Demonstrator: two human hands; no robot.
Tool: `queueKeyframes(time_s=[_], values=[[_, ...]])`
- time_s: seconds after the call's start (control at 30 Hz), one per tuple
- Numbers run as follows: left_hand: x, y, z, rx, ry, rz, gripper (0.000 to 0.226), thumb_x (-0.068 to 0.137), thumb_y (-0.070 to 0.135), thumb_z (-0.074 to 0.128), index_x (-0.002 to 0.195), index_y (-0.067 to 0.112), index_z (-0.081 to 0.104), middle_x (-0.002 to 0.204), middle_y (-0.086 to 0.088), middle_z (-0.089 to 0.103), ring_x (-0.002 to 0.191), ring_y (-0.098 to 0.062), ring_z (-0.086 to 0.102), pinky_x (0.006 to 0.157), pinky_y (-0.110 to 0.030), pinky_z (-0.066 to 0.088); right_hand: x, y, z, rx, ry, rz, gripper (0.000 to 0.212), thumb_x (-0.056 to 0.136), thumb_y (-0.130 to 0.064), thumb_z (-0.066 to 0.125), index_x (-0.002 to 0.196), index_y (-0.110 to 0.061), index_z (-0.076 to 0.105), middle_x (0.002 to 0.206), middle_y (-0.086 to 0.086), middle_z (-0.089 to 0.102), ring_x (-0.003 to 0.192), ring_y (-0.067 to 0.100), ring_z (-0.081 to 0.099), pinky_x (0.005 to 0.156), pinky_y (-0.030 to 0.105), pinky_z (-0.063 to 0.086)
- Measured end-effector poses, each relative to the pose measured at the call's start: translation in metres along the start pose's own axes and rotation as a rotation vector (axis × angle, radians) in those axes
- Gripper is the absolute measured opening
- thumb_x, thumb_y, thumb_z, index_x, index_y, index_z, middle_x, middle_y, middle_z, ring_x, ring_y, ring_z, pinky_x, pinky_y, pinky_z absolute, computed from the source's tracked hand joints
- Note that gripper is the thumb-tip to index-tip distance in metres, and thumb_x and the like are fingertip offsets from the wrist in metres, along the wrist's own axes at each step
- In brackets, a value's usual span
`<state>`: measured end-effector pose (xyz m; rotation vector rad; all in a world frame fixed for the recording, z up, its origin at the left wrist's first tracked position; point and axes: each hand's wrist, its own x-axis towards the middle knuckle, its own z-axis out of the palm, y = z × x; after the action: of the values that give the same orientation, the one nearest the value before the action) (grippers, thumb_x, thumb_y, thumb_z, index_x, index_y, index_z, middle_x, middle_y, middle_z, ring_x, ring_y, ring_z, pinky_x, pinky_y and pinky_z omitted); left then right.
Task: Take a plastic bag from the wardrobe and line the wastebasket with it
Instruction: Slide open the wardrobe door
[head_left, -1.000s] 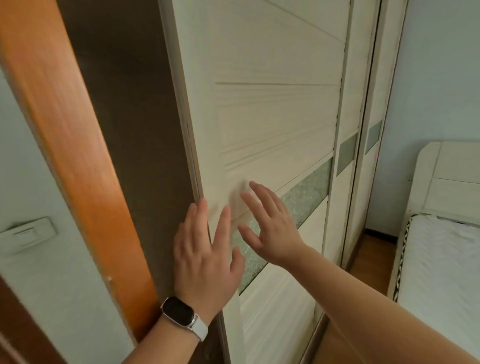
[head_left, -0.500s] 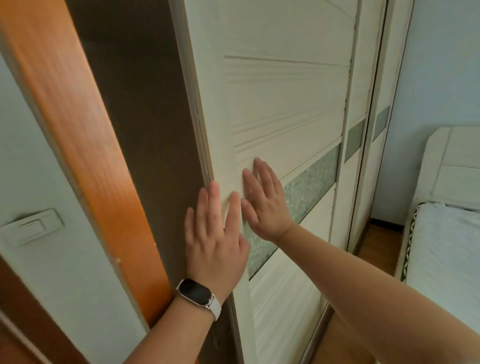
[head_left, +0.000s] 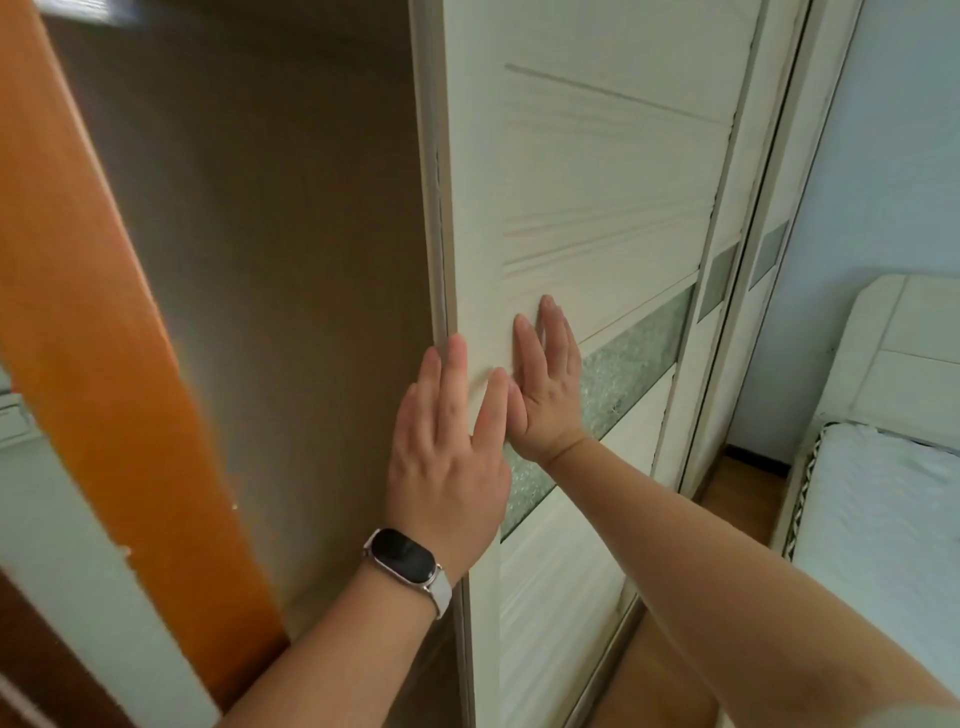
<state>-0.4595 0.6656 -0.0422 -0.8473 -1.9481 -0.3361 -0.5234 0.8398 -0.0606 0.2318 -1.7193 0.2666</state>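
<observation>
A cream sliding wardrobe door with a frosted green glass band fills the middle of the view. My left hand, with a watch on its wrist, lies flat with straight fingers near the door's left edge. My right hand presses flat on the panel just to the right of it, its fingers straight and pointing up. Neither hand holds anything. No plastic bag and no wastebasket can be seen. The wardrobe's brown side panel shows to the left of the door.
An orange wooden door frame runs down the left, with a wall switch beside it. Further sliding doors continue to the right. A white bed with its headboard stands at the right, across a narrow strip of wooden floor.
Both hands went from hovering in front of the door to lying flat on it. The view has shifted, so the door sits further right in the frame.
</observation>
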Motion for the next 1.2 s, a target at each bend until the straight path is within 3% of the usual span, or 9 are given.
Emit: queueKeyframes(time_s=[0.17, 0.37, 0.53, 0.77, 1.2], values=[[0.017, 0.005, 0.033, -0.057, 0.103, 0.044, 0.051, 0.084, 0.017, 0.051, 0.135, 0.012, 0.05, 0.152, -0.021, 0.019, 0.14, -0.039, 0.026, 0.112, -0.049, 0.03, 0.002, 0.029, 0.002, 0.001, 0.017, 0.002, 0.057, 0.102, -0.044, 0.025, 0.155, -0.026, 0.013, 0.164, 0.001, 0.004, 0.143, 0.04, 0.028, 0.117, 0.051, 0.023], [0.033, 0.006, 0.065, -0.098, 0.151, 0.11, 0.06, 0.083, 0.024, 0.062, 0.137, 0.013, 0.04, 0.151, -0.016, 0.024, 0.139, -0.036, 0.029, 0.109, -0.05, 0.034, 0.005, 0.068, 0.003, 0.012, 0.026, 0.018, 0.057, 0.102, -0.043, 0.024, 0.155, -0.028, 0.011, 0.161, 0.007, 0.013, 0.146, 0.034, 0.021, 0.118, 0.048, 0.02], [0.052, 0.017, 0.095, -0.13, 0.201, 0.141, 0.061, 0.081, 0.028, 0.063, 0.136, 0.013, 0.042, 0.149, -0.016, 0.028, 0.137, -0.036, 0.033, 0.109, -0.05, 0.036, 0.006, 0.102, 0.002, 0.01, 0.027, 0.029, 0.057, 0.102, -0.043, 0.025, 0.155, -0.028, 0.012, 0.151, 0.025, 0.024, 0.143, 0.041, 0.026, 0.117, 0.05, 0.021], [0.079, 0.028, 0.14, -0.171, 0.246, 0.217, 0.062, 0.078, 0.031, 0.065, 0.134, 0.013, 0.044, 0.145, -0.017, 0.03, 0.135, -0.038, 0.035, 0.105, -0.054, 0.038, 0.007, 0.149, 0.002, 0.016, 0.026, -0.003, 0.056, 0.103, -0.043, 0.024, 0.155, -0.025, 0.013, 0.164, -0.002, 0.004, 0.146, 0.034, 0.023, 0.117, 0.052, 0.023], [0.134, 0.059, 0.211, -0.233, 0.322, 0.295, 0.063, 0.075, 0.033, 0.065, 0.132, 0.013, 0.045, 0.146, -0.016, 0.026, 0.138, -0.034, 0.029, 0.105, -0.057, 0.038, 0.012, 0.233, 0.005, 0.023, 0.05, -0.016, 0.057, 0.102, -0.044, 0.022, 0.155, -0.024, 0.015, 0.158, 0.014, 0.019, 0.141, 0.043, 0.029, 0.113, 0.058, 0.027]])
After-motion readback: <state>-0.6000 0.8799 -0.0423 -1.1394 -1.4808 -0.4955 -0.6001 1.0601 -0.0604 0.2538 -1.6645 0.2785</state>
